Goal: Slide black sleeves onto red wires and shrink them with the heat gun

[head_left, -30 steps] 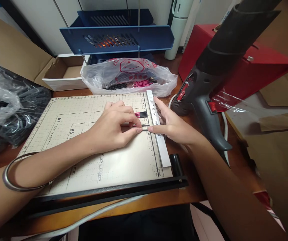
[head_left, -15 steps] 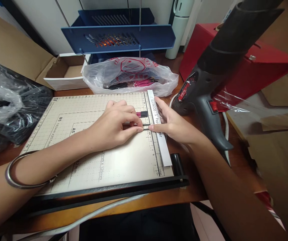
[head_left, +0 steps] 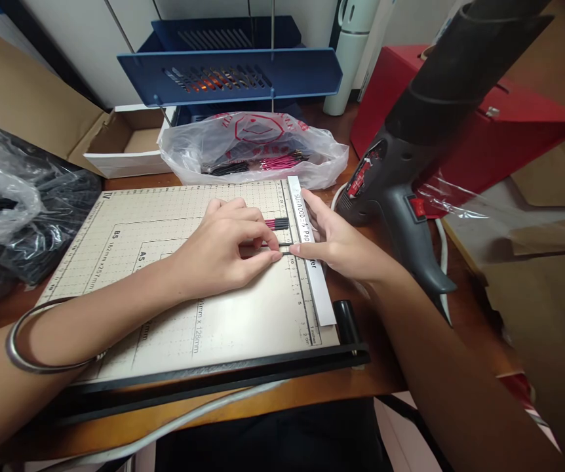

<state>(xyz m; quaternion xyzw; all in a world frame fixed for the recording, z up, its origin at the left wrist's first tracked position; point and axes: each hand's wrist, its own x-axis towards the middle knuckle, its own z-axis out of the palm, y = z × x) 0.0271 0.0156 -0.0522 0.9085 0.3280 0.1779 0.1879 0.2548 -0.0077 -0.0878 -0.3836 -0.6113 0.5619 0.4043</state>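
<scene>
My left hand [head_left: 231, 246] rests on a cream paper cutter board [head_left: 250, 321], thumb and forefinger pinched on a thin black wire [head_left: 286, 244] that runs toward the ruled edge. Another short dark strand [head_left: 286, 254] shows just nearer to me. Beyond the fingertips, a small bundle of pink wires with black ends [head_left: 277, 223] lies on the board, partly hidden by my hand. My right hand [head_left: 334, 242] clasps the white guide strip [head_left: 318, 288] at the board's right side. Its thumb lies over the strip, with its tip by the wire's end; the other fingers are partly hidden behind.
Behind the board lies a clear plastic bag [head_left: 322, 157] holding pink and black wires. A heat gun [head_left: 400, 190] stands at the right before a red box [head_left: 493, 98]. A blue rack [head_left: 233, 72], an open carton [head_left: 137, 131] and black-filled bags [head_left: 41, 210] stand around.
Both hands keep nearly the same place and hold. The whole view has shifted very slightly.
</scene>
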